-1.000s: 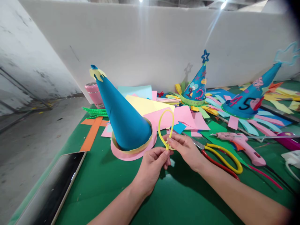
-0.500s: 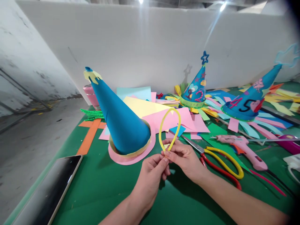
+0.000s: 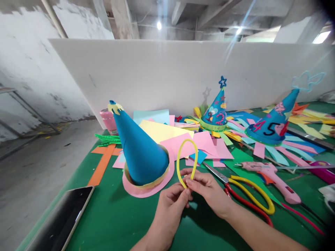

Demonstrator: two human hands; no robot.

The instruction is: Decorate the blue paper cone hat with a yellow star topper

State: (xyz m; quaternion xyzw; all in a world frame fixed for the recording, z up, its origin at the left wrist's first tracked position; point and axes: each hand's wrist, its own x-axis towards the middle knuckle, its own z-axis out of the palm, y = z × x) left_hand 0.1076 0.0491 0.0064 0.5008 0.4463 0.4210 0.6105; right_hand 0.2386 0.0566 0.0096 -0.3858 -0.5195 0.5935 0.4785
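Note:
A yellow pipe cleaner [image 3: 196, 157], bent into an upright loop, is pinched at its lower ends by both hands. My left hand [image 3: 171, 205] closes thumb and fingers on one end. My right hand [image 3: 206, 190] grips the other side just above, and the fingertips of the two hands nearly meet. To the left stands a blue paper cone hat [image 3: 142, 153] with a pink brim [image 3: 137, 192] and a yellow jagged collar near its tip. It leans leftward on the table. Scissors [image 3: 222, 177] with red and yellow handles lie right beside my right hand.
A phone [image 3: 62, 216] lies at the table's left edge. A pink glue gun [image 3: 274, 174] with its cord lies at right. Two decorated cone hats [image 3: 216, 111] stand farther back. Pink paper sheets [image 3: 178, 144], green pipe cleaners [image 3: 108, 139] and orange strips [image 3: 103, 167] are spread around. A white panel [image 3: 157, 76] closes off the back.
The view has tilted upward, so everything sits lower in the picture. The yellow loop has become narrower, with both hands still on its lower ends.

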